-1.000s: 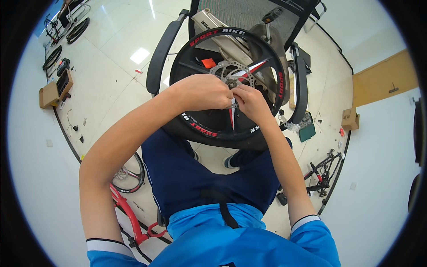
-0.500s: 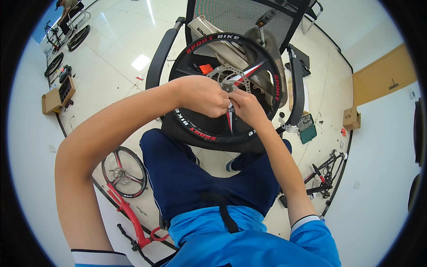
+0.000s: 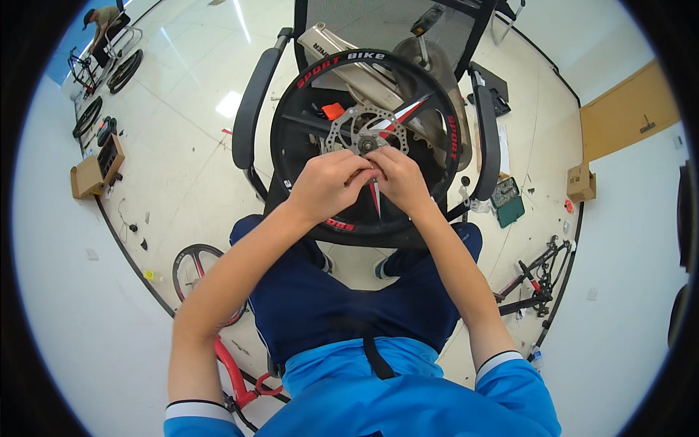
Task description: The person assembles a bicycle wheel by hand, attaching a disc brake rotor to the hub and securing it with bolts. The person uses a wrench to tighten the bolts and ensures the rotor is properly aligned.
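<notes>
Left hand (image 3: 329, 183): curled at the hub, fingers closed, grip possibly on a small part.
Right hand (image 3: 399, 178): touching the left, pinched below the brake disc (image 3: 362, 132).
Wheel (image 3: 364, 142): upright on the chair (image 3: 378, 44), between the armrests.
Open room: pale floor (image 3: 182, 109) leftward.

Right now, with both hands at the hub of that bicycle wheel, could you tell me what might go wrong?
1. Both hands, left hand and right hand, work right beside the brake disc; its toothed edge could nick a finger.
2. The wheel merely rests on the office chair, so it might slide or tip.
3. Any small part dropped could get lost on the cluttered floor.
</notes>
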`<state>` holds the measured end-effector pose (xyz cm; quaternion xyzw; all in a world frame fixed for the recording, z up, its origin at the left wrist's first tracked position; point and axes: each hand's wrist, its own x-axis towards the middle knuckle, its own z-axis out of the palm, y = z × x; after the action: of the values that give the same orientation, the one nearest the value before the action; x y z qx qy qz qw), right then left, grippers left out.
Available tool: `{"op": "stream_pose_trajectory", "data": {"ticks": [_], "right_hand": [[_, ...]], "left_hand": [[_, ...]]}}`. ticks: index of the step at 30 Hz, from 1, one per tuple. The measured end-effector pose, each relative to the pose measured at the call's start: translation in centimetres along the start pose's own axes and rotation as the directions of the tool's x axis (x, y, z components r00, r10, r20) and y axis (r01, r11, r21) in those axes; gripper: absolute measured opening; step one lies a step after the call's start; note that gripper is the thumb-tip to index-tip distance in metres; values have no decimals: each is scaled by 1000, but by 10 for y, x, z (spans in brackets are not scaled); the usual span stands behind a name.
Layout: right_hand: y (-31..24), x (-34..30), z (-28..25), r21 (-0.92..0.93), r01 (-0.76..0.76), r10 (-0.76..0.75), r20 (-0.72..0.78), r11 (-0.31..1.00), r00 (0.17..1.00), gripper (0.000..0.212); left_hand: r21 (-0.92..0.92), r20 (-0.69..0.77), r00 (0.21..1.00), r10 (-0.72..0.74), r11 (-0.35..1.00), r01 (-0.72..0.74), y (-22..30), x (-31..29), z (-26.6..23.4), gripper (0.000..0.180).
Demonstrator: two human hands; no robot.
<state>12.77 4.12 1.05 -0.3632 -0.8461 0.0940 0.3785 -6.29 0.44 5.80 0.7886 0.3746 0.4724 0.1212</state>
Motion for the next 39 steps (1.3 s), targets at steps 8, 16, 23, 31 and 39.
{"op": "stream_pose_trajectory", "data": {"ticks": [8,16,23,31,39], "right_hand": [[-5,1,5,-75,5,-6,-14,997,1000,19],[-2,-1,6,-45,-47,44,-59,998,997,18],[-1,-3,1,22,-150,151,-59,988,987,17],[2,-6,1,33,-117,119,-59,993,991,14],[5,-3,4,-113,-103,104,6,988,995,16]], "left_hand": [[-387,-97,715,-692,689,614,-1,-19,3,17],[-739,32,576,-817,368,564,20,-13,16,21],[-644,11,664,-747,503,576,26,3,26,23],[-310,-57,859,-510,826,470,24,20,21,26],[31,136,981,-139,990,136,11,32,2,16]]}}
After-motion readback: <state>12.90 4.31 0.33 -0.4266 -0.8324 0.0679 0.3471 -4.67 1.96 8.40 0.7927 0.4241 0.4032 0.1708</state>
